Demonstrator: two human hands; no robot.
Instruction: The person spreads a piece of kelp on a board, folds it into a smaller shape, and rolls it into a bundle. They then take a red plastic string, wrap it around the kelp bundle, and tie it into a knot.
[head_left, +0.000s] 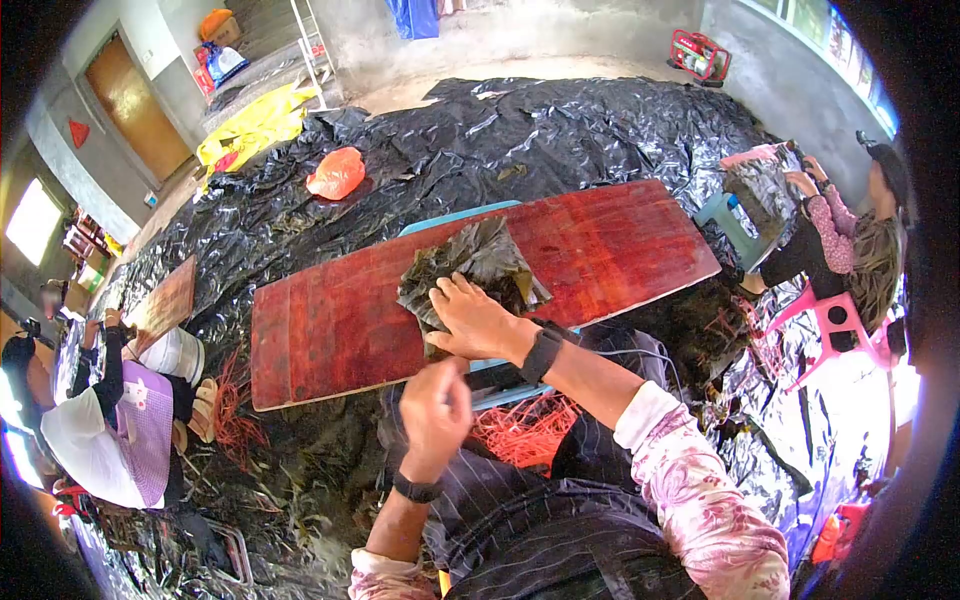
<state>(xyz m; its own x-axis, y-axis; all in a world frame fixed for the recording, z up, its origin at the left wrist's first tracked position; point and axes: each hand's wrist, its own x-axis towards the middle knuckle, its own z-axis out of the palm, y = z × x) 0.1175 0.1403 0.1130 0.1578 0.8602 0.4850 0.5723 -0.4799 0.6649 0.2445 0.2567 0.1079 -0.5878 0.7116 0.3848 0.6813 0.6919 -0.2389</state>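
Note:
A stack of dark, broad, wrinkled leaves (480,255) lies across the middle of a long red wooden board (620,235). My right hand (470,315) rests flat on the near part of the stack, fingers stretched out and pressing down. Just in front of the board's near edge, my left hand (437,410) is raised with its fingers curled closed. It is slightly blurred, and whatever it may hold is hidden. Red plastic strings (525,432) lie in a bunch below the board, between my knees.
Black plastic sheeting (420,150) covers the floor, with an orange-red bag (337,173) on it. A co-worker (110,425) sits at left beside a small board (165,300). Another co-worker (835,235) at right handles leaves by a pink stool (835,325).

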